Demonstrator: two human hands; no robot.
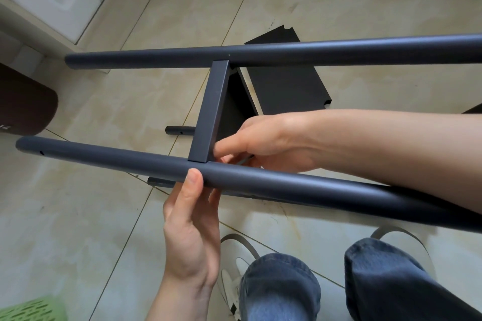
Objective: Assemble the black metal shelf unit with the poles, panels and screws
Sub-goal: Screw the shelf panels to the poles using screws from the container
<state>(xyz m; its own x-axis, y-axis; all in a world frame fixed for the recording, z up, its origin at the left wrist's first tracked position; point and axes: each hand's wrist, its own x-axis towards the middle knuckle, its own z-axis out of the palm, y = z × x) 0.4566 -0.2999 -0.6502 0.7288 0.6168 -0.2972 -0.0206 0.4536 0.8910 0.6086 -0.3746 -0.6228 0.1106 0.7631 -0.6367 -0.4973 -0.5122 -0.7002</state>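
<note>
- risk: near pole (260, 185) could roll or slip off the crossbar (208, 117) joint while the screw goes in, since only a light grip steadies it.
- left hand (191, 227) grip: thumb and fingers pinching near pole at lower centre, just below joint.
- right hand (263, 143) grip: fingers curled round a thin tool (246, 159), right of joint; tip hidden.
- far pole (260, 53) crosses the upper frame, untouched.

Long dark poles held up: 2, the far pole (260, 53) and the near pole (260, 182). Cross panel (210, 112) joining them: 1. Poles lying on the tiled floor: 2, one short pole (180, 130) and one partly hidden pole (159, 182). Flat black panels (284, 81) on the floor: at least 1. Hands: 2, left hand (191, 232) and right hand (268, 142). Green basket (31, 310): 1.
</note>
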